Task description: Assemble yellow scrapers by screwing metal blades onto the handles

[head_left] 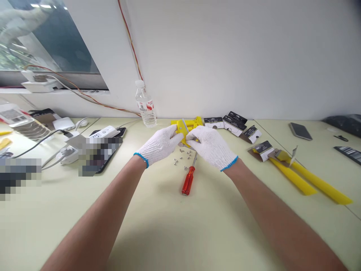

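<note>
Both my hands wear white knit gloves with blue cuffs. My left hand (pixel 159 145) and my right hand (pixel 210 146) meet over the middle of the table, fingers pinched on a small yellow plastic part (pixel 183 131) with a metal blade edge. Under them lie several small silver screws (pixel 182 156). A red-handled screwdriver (pixel 188 178) lies on the table just below my right hand, tip pointing up towards it. More yellow parts (pixel 194 122) lie behind the hands by the wall.
Two long yellow scrapers (pixel 304 177) with card labels lie at right, and black-and-white packaging cards (pixel 234 124) behind. A water bottle (pixel 145 105) stands by the wall. A phone (pixel 300 131) lies far right. Power strip, chargers and cables (pixel 67 145) crowd the left.
</note>
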Tool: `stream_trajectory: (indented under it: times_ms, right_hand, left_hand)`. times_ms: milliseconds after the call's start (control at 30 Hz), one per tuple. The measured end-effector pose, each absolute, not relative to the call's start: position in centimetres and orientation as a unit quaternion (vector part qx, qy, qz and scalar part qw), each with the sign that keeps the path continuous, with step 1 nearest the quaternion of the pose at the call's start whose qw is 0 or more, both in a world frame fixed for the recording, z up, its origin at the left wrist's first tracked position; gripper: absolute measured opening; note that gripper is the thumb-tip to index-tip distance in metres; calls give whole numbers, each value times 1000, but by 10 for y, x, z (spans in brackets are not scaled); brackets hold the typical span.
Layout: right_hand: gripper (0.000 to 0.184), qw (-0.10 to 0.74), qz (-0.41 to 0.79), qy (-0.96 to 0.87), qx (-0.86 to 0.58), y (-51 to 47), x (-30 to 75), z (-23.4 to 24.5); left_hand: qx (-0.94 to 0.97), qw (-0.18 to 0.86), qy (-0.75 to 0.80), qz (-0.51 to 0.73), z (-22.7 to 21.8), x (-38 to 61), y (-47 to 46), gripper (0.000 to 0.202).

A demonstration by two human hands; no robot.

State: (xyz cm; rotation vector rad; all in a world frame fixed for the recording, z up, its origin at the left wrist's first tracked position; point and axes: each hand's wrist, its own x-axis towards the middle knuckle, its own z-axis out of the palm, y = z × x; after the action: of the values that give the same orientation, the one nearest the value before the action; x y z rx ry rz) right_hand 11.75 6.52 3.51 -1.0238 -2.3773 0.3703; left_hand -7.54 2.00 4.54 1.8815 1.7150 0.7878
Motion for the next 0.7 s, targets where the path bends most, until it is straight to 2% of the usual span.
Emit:
stream_trajectory:
  times_ms: [333,500,700]
  right_hand:
    - [20,232,187,-846,-441,59,117,38]
    - [19,244,220,-809,-487,60,118,36]
    - [18,277,209,-818,-459,63,118,32]
  left_hand:
    - [687,233,631,275,46,-73,19,21]
    - [692,223,624,285,50,-71,16,23]
    - [677,243,626,302,53,-70,13,28]
